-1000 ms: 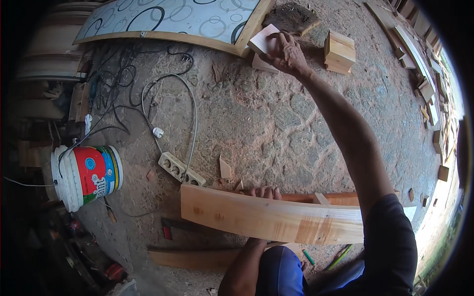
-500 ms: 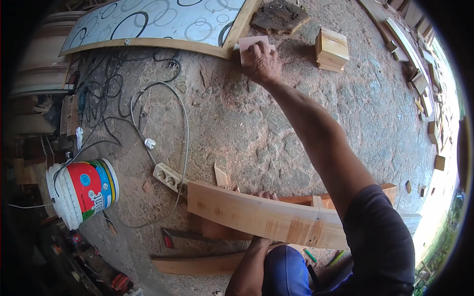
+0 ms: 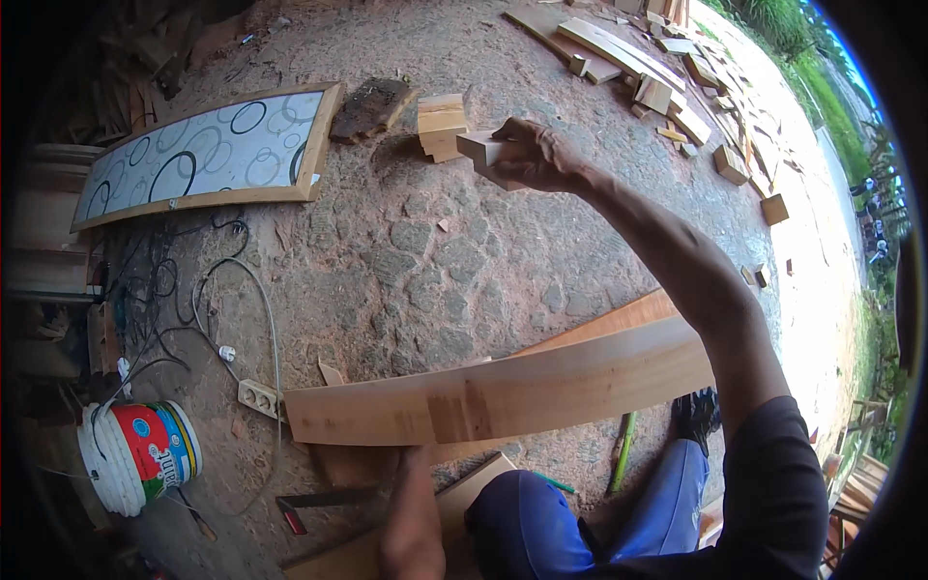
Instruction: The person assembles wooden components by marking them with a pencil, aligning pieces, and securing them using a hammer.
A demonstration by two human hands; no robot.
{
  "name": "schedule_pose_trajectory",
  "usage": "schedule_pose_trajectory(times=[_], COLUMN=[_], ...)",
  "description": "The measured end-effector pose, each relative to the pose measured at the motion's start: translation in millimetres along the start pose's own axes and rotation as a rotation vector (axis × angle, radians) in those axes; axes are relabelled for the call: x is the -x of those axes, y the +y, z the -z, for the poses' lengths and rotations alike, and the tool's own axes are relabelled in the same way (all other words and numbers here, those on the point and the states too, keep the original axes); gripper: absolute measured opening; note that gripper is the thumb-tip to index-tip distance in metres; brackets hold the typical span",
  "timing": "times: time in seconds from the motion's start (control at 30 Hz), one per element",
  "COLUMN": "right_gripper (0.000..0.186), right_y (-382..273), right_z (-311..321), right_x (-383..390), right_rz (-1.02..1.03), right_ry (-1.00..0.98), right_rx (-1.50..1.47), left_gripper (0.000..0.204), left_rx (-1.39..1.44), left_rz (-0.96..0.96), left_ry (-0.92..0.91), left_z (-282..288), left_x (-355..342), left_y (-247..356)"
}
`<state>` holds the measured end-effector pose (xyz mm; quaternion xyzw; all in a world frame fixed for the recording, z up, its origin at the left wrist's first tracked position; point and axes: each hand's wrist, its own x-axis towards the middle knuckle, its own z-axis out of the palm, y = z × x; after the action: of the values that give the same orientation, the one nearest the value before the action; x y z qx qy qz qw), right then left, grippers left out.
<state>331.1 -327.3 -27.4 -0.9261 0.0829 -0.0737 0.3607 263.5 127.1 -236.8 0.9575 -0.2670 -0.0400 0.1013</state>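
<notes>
currently, the right hand (image 3: 544,159) is stretched far out over the rough floor (image 3: 387,280), its fingers bent and pinching pale blocks (image 3: 486,148); these look like two pieces, one above the other, held just beside the right side of a squarish wood block (image 3: 443,121); whether the held pieces rest on the floor or hang over it, i cannot tell; the left forearm (image 3: 411,522) comes up from the lower edge and passes behind a long board (image 3: 551,385), so the left hand is hidden there, and i cannot tell how its fingers stand; the board is tilted up with its broad, brown-stained face showing, and its right end reaches the right arm (image 3: 710,261); another board (image 3: 619,317) shows behind it, and a plank (image 3: 469,493) lies below, beside a blue-clad knee (image 3: 527,517); a power strip (image 3: 259,396) sits at the board's left end, with a paint bucket (image 3: 145,454) leaning farther left; beyond, a circle-patterned panel (image 3: 217,145) lies near a dark chunk of wood (image 3: 372,108); offcuts (image 3: 732,164) are scattered at the upper right; a green stick (image 3: 623,454) lies below the board.
</notes>
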Motion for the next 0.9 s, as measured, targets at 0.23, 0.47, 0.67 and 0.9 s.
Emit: schedule_pose_trajectory(times=[0.23, 0.47, 0.67, 0.9], right_gripper=[0.050, 0.047, 0.041, 0.046], right_y=[23.6, 53.3, 44.3, 16.7], right_z=[176.7, 51.1, -77.3, -79.1], right_x=[343.5, 645.9, 637.8, 624.5], right_rz=[-0.406, -0.713, -0.725, -0.320], right_ry=[1.012, 1.534, 1.324, 1.054], right_rx=[-0.347, -0.943, -1.126, -0.970], left_gripper=[0.034, 0.046, 0.050, 0.059], left_rx=[-0.070, 0.070, 0.290, 0.949], left_rz=[0.010, -0.135, -0.307, -0.221], left_ry=[-0.062, 0.188, 0.309, -0.520], left_z=[-21.6, -6.9, -7.9, 67.6], left_x=[5.1, 101.5, 191.4, 156.1], left_y=[-11.0, 47.5, 57.9, 228.9])
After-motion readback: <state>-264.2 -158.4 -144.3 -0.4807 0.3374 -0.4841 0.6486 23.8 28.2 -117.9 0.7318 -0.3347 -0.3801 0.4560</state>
